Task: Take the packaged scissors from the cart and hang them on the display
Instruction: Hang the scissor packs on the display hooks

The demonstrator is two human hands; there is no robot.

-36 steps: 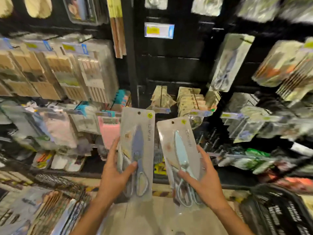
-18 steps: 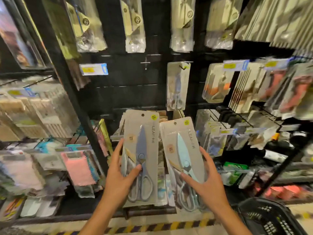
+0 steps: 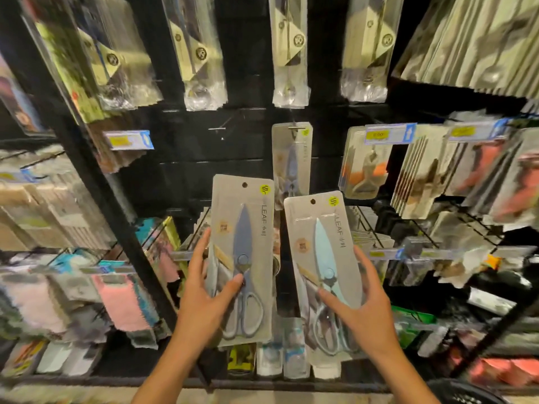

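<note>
I hold two packs of scissors upright in front of the black display wall. My left hand (image 3: pixel 204 298) grips the grey-blue scissors pack (image 3: pixel 245 228) by its lower half, thumb across the handles. My right hand (image 3: pixel 361 310) grips the light-blue scissors pack (image 3: pixel 318 243) the same way, slightly lower. Each card has a round hang hole at its top. Behind and above them one matching scissors pack (image 3: pixel 291 158) hangs on a hook (image 3: pixel 296 127). A bare hook (image 3: pixel 217 128) sticks out to its left.
Clear packs hang in a row above (image 3: pixel 201 53). Price tags (image 3: pixel 129 139) and orange-handled tool packs (image 3: pixel 364 170) flank the scissors. Pink and teal goods (image 3: pixel 122 301) fill the left bay behind a black post (image 3: pixel 96 176). A dark basket rim (image 3: pixel 466 393) shows bottom right.
My view has tilted up along the display and come closer. Both packs have risen toward the hooks in the middle. The basket has slid almost out of sight.
</note>
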